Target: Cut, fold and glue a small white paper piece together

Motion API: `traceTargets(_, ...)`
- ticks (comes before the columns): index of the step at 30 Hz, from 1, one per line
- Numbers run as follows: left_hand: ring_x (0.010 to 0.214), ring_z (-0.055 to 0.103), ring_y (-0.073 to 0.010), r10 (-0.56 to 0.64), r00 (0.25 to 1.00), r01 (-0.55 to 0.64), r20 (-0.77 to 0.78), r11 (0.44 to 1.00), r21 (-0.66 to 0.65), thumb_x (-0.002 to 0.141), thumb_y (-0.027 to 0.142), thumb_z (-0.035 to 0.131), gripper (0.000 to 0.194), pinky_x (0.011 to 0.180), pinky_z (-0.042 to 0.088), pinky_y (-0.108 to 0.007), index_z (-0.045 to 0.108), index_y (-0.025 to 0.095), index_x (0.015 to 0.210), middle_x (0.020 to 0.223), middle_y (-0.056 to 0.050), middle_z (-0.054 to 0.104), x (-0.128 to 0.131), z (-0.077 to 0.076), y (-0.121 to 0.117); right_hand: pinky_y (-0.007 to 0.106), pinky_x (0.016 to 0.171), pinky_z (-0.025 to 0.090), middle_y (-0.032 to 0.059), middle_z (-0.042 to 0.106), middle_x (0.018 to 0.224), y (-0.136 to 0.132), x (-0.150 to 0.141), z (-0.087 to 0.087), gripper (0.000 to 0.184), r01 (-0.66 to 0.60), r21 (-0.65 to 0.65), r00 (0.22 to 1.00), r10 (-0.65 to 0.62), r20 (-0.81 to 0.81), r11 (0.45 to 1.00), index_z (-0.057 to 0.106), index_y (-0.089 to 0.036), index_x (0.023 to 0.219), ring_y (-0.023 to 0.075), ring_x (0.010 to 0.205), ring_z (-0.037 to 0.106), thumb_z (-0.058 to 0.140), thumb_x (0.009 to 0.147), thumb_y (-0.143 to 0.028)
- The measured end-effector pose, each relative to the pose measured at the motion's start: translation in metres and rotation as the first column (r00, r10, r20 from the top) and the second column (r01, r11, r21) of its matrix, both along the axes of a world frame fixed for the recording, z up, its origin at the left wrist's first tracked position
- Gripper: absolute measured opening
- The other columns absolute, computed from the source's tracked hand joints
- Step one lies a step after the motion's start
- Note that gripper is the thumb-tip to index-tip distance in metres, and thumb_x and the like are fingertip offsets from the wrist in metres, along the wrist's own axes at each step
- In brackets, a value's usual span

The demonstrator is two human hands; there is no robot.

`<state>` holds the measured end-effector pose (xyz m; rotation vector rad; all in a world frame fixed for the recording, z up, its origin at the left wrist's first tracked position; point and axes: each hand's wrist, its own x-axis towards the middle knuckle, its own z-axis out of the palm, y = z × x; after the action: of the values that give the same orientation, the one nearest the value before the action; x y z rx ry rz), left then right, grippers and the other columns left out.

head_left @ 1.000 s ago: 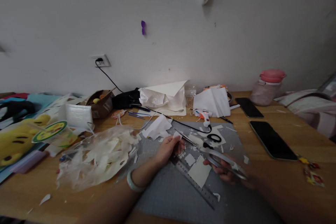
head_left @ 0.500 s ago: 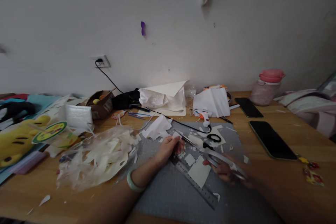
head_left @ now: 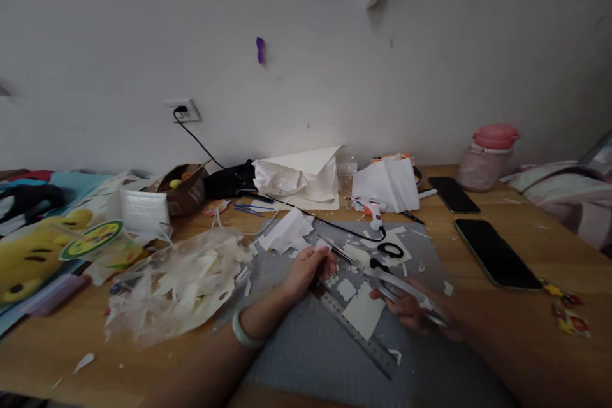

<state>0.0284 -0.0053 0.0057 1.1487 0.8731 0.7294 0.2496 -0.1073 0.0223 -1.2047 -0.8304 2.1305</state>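
A small piece of white paper (head_left: 323, 244) is pinched between the thumb and fingers of my left hand (head_left: 310, 268). My right hand (head_left: 408, 312) grips a pair of scissors (head_left: 389, 282) by the handles, and the blades point left toward the paper, close to my left fingertips. Whether the blades touch the paper I cannot tell. Under my hands a steel ruler (head_left: 356, 333) lies slantwise on the grey cutting mat (head_left: 296, 357). Beside it are a cream paper piece (head_left: 365, 311) and several white scraps. Another tool with black loop handles (head_left: 391, 250) lies just beyond the scissors.
Left of the mat sits a clear plastic bag (head_left: 191, 287) of paper scraps. A white glue gun (head_left: 375, 213) with a black cord lies behind the mat. Two phones (head_left: 497, 254) and a pink-lidded jar (head_left: 485, 159) are at the right; a lidded cup (head_left: 98, 245) stands far left.
Almost nothing differs. The view has shifted very slightly, while both hands, the paper and the scissors keep nearly the same positions.
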Motion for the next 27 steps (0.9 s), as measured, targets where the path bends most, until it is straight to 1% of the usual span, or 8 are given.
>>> traceTargets(3,0.042,0.042,-0.0095,0.002,1.000,-0.002,0.004,1.000,-0.011,0.075,0.042,0.052,0.028,0.045,0.029,-0.023,0.055,0.019,0.060,0.052,0.002,0.055,-0.0001,0.0011,-0.0010,0.018,0.034,0.011,-0.0092,0.035,0.056,0.0003,0.0008,-0.0033,0.034,-0.006,0.042,1.000,0.006,0.012,0.999,0.057,-0.017,0.101,0.0003,0.036,0.023,0.059,0.072,-0.034)
traceTargets(7,0.042,0.043,-0.0099,0.008,1.000,-0.008,0.025,1.000,-0.007,0.076,0.040,0.052,0.027,0.046,0.030,-0.023,0.056,0.020,0.057,0.050,0.002,0.053,-0.0003,0.0016,-0.0017,0.017,0.034,0.011,-0.0078,0.038,0.061,0.0002,0.0005,-0.0047,0.044,-0.039,0.088,0.999,0.037,0.021,0.995,0.057,-0.017,0.103,-0.0007,0.037,0.024,0.064,0.068,-0.043)
traceTargets(10,0.042,0.043,-0.0101,0.008,1.000,-0.008,0.005,1.000,-0.011,0.077,0.038,0.049,0.026,0.046,0.030,-0.023,0.056,0.020,0.058,0.051,0.002,0.053,-0.0001,0.0009,-0.0012,0.017,0.034,0.011,-0.0073,0.038,0.062,-0.0001,0.0006,-0.0030,0.053,-0.052,0.099,0.999,0.051,0.015,0.994,0.058,-0.016,0.104,-0.0006,0.038,0.024,0.066,0.065,-0.051)
traceTargets(13,0.041,0.043,-0.0103,0.008,1.000,-0.008,0.002,1.000,-0.015,0.077,0.035,0.047,0.026,0.045,0.028,-0.023,0.055,0.020,0.058,0.051,0.002,0.054,0.0003,-0.0004,-0.0004,0.016,0.034,0.011,-0.0070,0.038,0.062,-0.0006,0.0005,0.0001,0.057,-0.049,0.096,0.999,0.047,0.015,0.994,0.059,-0.015,0.101,-0.0007,0.039,0.024,0.067,0.061,-0.055)
traceTargets(15,0.041,0.042,-0.0102,0.013,1.000,-0.012,0.012,1.000,-0.016,0.077,0.034,0.047,0.025,0.045,0.028,-0.023,0.055,0.019,0.058,0.050,0.002,0.054,0.0004,-0.0009,-0.0003,0.016,0.035,0.012,-0.0066,0.039,0.061,-0.0010,-0.0004,0.0025,0.053,-0.032,0.079,0.999,0.031,0.007,0.996,0.060,-0.015,0.099,-0.0003,0.039,0.025,0.065,0.062,-0.053)
traceTargets(20,0.041,0.042,-0.0098,0.017,1.000,-0.017,0.011,1.000,-0.017,0.075,0.036,0.050,0.026,0.047,0.030,-0.023,0.056,0.020,0.056,0.049,0.002,0.054,-0.0002,0.0000,-0.0009,0.016,0.035,0.012,-0.0081,0.035,0.056,-0.0006,-0.0036,0.0049,0.029,0.011,0.027,0.999,-0.013,0.046,1.000,0.060,-0.016,0.093,0.0008,0.038,0.024,0.061,0.069,-0.031)
traceTargets(22,0.042,0.042,-0.0101,0.014,1.000,-0.014,-0.004,1.000,-0.016,0.075,0.037,0.050,0.026,0.047,0.031,-0.023,0.057,0.020,0.056,0.049,0.001,0.054,-0.0006,0.0005,-0.0010,0.017,0.035,0.012,-0.0092,0.032,0.053,-0.0001,-0.0035,0.0032,0.028,0.009,0.018,0.999,-0.010,0.034,1.000,0.060,-0.016,0.093,0.0015,0.037,0.024,0.060,0.069,-0.029)
traceTargets(27,0.042,0.041,-0.0109,0.024,0.999,-0.024,-0.026,1.000,-0.003,0.074,0.040,0.050,0.027,0.047,0.030,-0.024,0.054,0.020,0.057,0.049,0.002,0.051,-0.0009,-0.0002,-0.0007,0.017,0.034,0.011,-0.0099,0.032,0.052,0.0006,-0.0006,-0.0023,0.031,-0.001,0.028,1.000,0.002,-0.026,1.000,0.058,-0.017,0.096,0.0013,0.036,0.023,0.060,0.070,-0.035)
